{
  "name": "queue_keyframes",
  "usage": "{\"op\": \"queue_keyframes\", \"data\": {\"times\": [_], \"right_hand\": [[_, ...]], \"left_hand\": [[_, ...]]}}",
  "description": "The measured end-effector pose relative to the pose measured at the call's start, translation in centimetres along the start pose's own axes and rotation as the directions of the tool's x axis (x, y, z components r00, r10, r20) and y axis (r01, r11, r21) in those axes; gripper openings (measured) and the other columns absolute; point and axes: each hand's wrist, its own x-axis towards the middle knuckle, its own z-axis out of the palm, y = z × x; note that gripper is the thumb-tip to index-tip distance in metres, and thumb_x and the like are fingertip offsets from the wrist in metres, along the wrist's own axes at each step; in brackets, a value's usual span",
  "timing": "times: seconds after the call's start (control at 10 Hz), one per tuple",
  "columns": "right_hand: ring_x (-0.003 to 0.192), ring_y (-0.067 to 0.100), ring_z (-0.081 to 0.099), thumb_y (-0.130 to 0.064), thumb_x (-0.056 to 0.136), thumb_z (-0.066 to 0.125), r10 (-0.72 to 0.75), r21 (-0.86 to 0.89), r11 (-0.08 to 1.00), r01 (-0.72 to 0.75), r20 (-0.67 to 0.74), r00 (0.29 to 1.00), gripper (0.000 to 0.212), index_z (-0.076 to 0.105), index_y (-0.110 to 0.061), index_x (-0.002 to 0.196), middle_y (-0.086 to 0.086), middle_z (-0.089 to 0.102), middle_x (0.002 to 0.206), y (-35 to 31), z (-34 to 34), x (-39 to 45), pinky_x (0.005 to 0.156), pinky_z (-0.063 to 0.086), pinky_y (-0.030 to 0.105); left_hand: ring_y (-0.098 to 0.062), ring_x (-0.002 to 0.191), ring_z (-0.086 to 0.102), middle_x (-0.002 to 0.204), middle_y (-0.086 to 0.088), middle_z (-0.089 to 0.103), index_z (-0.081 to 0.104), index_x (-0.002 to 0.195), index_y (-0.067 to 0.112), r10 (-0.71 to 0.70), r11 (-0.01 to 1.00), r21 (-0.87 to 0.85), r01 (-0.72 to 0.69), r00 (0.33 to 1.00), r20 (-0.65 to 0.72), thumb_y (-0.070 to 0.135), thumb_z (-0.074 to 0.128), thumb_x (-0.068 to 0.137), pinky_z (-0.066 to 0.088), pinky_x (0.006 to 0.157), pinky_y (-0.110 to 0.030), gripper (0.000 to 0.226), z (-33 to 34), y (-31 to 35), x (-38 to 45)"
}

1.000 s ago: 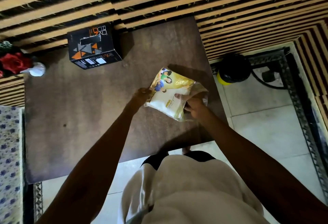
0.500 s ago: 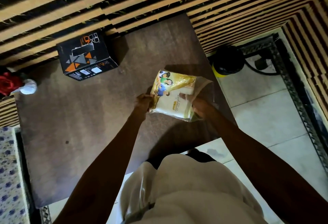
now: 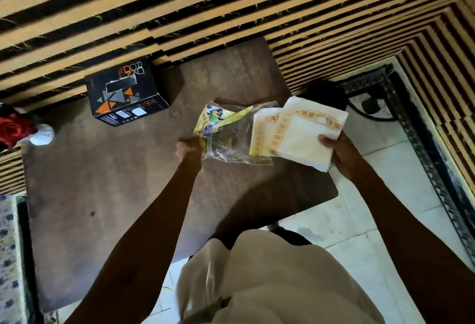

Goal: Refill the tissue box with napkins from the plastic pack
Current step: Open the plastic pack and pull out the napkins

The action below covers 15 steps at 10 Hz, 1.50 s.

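Note:
My right hand (image 3: pixel 341 155) grips a stack of white napkins with an orange patterned border (image 3: pixel 305 136), held out past the open end of the plastic pack. A few napkins (image 3: pixel 262 133) still sit partly inside that open end. The pack (image 3: pixel 226 133) is clear plastic with a yellow printed end and looks nearly flat. My left hand (image 3: pixel 189 147) pinches its left edge just above the brown table (image 3: pixel 115 185). The black tissue box with orange and grey triangles (image 3: pixel 123 92) stands at the table's far left, its dark top slot facing up.
A striped yellow-and-black wall runs behind the table. A red flower and a white object (image 3: pixel 38 133) sit at the far left edge. A dark round object (image 3: pixel 323 95) stands on the tiled floor to the right. A blue floral cloth (image 3: pixel 7 259) lies at lower left.
My right hand has drawn a stack of napkins rightward out of the pack, which now hangs limp and mostly see-through. My left hand kept hold of the pack's left edge.

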Motion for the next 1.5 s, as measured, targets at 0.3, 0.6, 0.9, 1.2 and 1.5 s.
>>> {"op": "queue_keyframes", "data": {"times": [0.3, 0.6, 0.9, 1.2, 1.5], "right_hand": [[0.118, 0.036, 0.060, -0.017, 0.085, 0.068, 0.108, -0.151, 0.984, -0.093, 0.096, 0.989, 0.049, 0.052, -0.016, 0.131, 0.014, 0.063, 0.130, 2.3, 0.0, 1.2, 0.087, 0.055, 0.052], [0.113, 0.021, 0.064, -0.014, 0.085, 0.065, 0.107, -0.091, 0.992, -0.086, 0.253, 0.962, 0.055, 0.047, -0.015, 0.137, 0.004, 0.066, 0.125, 1.7, 1.6, 3.3, 0.089, 0.057, 0.038], [0.112, 0.028, 0.059, -0.021, 0.086, 0.071, 0.244, -0.458, 0.873, -0.169, 0.110, 0.963, 0.047, 0.053, -0.018, 0.130, 0.004, 0.064, 0.119, 1.3, 3.4, 6.1, 0.087, 0.043, 0.038], [0.110, 0.022, 0.066, -0.039, 0.068, 0.085, 0.338, -0.328, 0.910, -0.253, 0.235, 0.911, 0.059, 0.062, -0.029, 0.122, -0.003, 0.071, 0.117, 0.7, 4.9, 6.1, 0.080, 0.057, 0.037], [0.118, 0.028, 0.061, -0.030, 0.071, 0.082, 0.392, -0.296, 0.909, -0.294, 0.359, 0.847, 0.057, 0.063, -0.024, 0.124, 0.006, 0.069, 0.122, -0.3, 5.7, 5.7, 0.102, 0.046, 0.048]], "left_hand": [[-0.029, 0.100, 0.069, 0.104, -0.009, 0.072, 0.069, 0.098, 0.009, 0.016, 1.000, -0.023, -0.016, 0.999, 0.028, 0.049, 0.067, 0.070, 0.053, 0.092, -0.050, 0.049, 2.9, -7.3, 8.0], [-0.046, 0.095, 0.066, 0.097, -0.027, 0.070, 0.064, 0.084, 0.017, 0.091, 0.993, 0.077, -0.087, 0.994, -0.060, 0.039, 0.066, 0.082, 0.055, 0.076, -0.053, 0.022, 1.5, -5.0, 2.0], [-0.020, 0.065, 0.053, 0.073, -0.011, 0.060, 0.067, 0.095, 0.007, 0.138, 0.990, -0.018, -0.139, 0.990, -0.025, 0.015, 0.068, 0.089, 0.045, 0.059, -0.019, 0.010, 0.9, -4.7, 0.6], [-0.023, 0.077, 0.056, 0.083, -0.012, 0.063, 0.065, 0.082, 0.013, 0.095, 0.995, 0.012, -0.095, 0.995, -0.016, 0.008, 0.068, 0.085, 0.047, 0.070, -0.031, 0.007, 1.7, -5.6, 2.2], [-0.022, 0.079, 0.054, 0.069, -0.010, 0.058, 0.058, 0.059, 0.016, 0.095, 0.995, -0.036, -0.096, 0.995, -0.014, 0.002, 0.067, 0.085, 0.042, 0.072, -0.032, 0.030, 1.6, -5.7, 2.3]]}}
